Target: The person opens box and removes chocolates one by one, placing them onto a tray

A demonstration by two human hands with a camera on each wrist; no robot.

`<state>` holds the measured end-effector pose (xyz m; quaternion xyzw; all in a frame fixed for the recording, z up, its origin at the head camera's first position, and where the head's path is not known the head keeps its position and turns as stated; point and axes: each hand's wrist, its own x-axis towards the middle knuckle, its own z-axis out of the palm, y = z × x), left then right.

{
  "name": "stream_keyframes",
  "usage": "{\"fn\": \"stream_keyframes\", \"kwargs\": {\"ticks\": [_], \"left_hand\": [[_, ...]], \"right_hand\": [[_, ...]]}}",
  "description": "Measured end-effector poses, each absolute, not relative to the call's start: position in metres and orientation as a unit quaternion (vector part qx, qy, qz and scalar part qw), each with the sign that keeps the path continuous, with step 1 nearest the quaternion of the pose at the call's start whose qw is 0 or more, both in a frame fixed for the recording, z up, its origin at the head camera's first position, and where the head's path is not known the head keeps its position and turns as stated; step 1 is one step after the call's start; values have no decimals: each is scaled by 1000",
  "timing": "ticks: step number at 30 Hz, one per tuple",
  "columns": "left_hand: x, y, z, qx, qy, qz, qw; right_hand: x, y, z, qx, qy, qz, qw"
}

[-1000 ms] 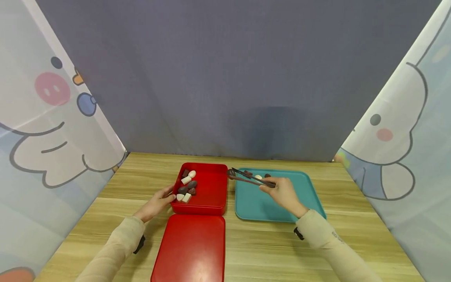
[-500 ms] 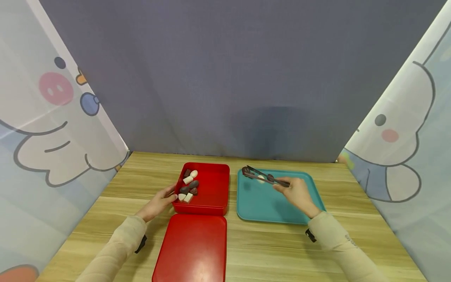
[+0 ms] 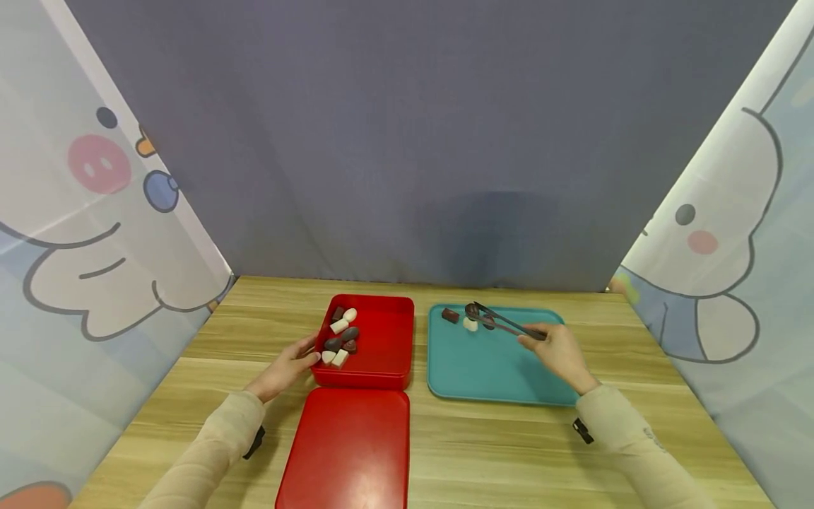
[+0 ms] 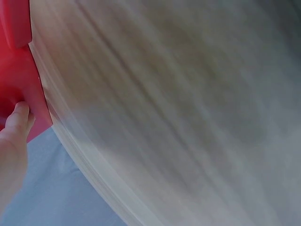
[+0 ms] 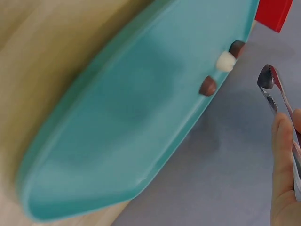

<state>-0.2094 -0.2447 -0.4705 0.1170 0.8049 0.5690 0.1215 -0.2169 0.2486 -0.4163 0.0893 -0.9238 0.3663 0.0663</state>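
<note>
Over the tray's [image 3: 490, 367] eleven o'clock edge hang the tongs [image 3: 516, 325], tips slightly apart and nothing visible between them. Our right hand [image 3: 561, 355], at three o'clock, pinches them. A second ago the tips were beside the box [image 3: 390, 332], at nine o'clock from the tray; since then they have swung across, past the block [image 3: 450, 315], towards the white piece [image 3: 470, 324] and brown piece [image 5: 208, 86] near eleven. We judge this a moment between pickups, with these three left out. Our left hand [image 3: 282, 371] rests against the box's eight o'clock wall, apparently touching rather than clasping.
</note>
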Motion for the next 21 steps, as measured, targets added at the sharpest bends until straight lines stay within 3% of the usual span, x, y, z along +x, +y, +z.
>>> {"fn": "stream_keyframes", "kwargs": {"ticks": [21], "left_hand": [[-206, -244, -466, 111, 814, 560, 109]], "right_hand": [[-218, 279, -425, 62, -942, 315, 97]]}}
